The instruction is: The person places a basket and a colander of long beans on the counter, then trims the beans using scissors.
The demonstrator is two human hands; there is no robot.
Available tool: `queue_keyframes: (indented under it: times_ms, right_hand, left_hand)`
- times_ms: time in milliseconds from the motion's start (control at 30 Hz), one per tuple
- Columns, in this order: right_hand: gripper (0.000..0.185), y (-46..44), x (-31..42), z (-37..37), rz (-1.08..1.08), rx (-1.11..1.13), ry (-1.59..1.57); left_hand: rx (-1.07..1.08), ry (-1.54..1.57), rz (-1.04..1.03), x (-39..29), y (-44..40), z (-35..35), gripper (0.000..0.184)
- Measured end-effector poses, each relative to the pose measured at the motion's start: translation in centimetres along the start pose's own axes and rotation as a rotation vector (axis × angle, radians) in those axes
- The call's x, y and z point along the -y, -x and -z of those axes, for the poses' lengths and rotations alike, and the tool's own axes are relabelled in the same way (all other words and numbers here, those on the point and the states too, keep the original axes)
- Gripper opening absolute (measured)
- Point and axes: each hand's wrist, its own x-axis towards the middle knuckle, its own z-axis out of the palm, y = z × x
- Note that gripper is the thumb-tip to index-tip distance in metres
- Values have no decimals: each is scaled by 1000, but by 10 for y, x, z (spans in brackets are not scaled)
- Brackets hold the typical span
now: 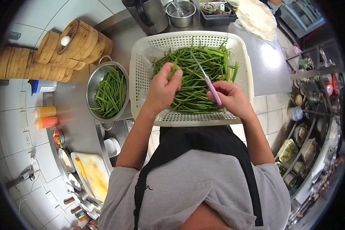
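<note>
Over the left part of a white plastic basket (248, 73), my left hand (163, 87) is closed on green beans (173, 70); how many is hidden by the fingers. My right hand (234, 100) grips a small knife (212, 90) by its pink-purple handle, the thin blade pointing up and away to the left. Beneath both hands, long green beans (191, 100) are heaped in the basket. Shorter bean pieces (110, 92) fill much of a steel colander (91, 85) just left of the basket.
Bamboo steamers (86, 41) are stacked at the upper left. Behind the basket stand a dark pitcher (147, 17), a steel pot (181, 19) and a black caddy (217, 17). A cutting board (94, 174) with a yellow-handled knife lies lower left. Shelves of containers (288, 151) line the right.
</note>
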Motion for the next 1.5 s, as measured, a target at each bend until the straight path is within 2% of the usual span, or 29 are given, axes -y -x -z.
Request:
queue_keyframes:
  times_ms: [33, 67, 167, 267, 433, 700, 933, 1000, 1067, 1133, 1200, 1267, 1300, 1333, 1400, 1433, 1500]
  right_hand:
    - [25, 0, 0, 0, -1, 9, -81]
    - [25, 1, 2, -1, 2, 9, -80]
    - [26, 4, 4, -5, -60, 12, -190]
    - [29, 3, -2, -5, -63, 70, -225]
    - [27, 4, 8, -10, -109, 117, -217]
    - [27, -1, 3, -12, -100, 103, -306]
    - [23, 7, 1, -8, -107, 84, -188]
    - [24, 11, -1, -5, -116, 89, -121]
    - [24, 14, -4, -4, -13, -45, -42]
    - [25, 12, -8, -2, -49, -77, 18]
    - [25, 10, -11, -1, -39, -148, -33]
    - [24, 7, -12, -3, -33, -158, -51]
    - [24, 6, -13, -3, -22, -172, -67]
    - [23, 6, -13, -3, -11, -187, -82]
    - [16, 6, -10, 1, -46, -138, -78]
    - [16, 7, -9, 2, -42, -149, -98]
    - [17, 7, -10, 3, -39, -164, -118]
  left_hand:
    - [-3, 359, 108, 2, -3, 1, 20]
    - [-4, 358, 105, 1, -4, 3, 20]
    - [-101, 709, 47, 3, -9, 7, 18]
    - [-165, 828, 33, 0, -8, 6, 17]
    - [-179, 873, -2, -1, -4, -4, 17]
    - [-165, 763, 18, -3, 6, -23, 18]
    - [-165, 692, 31, -3, 4, -15, 18]
    - [-131, 499, 235, -9, -2, 12, 20]
    - [-179, 410, 274, -2, -17, 35, 21]
    - [-59, 284, -53, 11, -29, 49, 20]
    - [-114, 199, -13, 11, -29, 45, 21]
    - [-61, -142, 63, 10, -30, 35, 23]
    - [7, -217, -29, 5, -27, 24, 22]
    - [11, -217, -29, 4, -24, 15, 22]
    - [251, -725, -162, 5, -21, -1, 23]
    - [252, -724, -162, 9, -21, -6, 23]
    - [443, -991, -150, 15, -22, -14, 24]
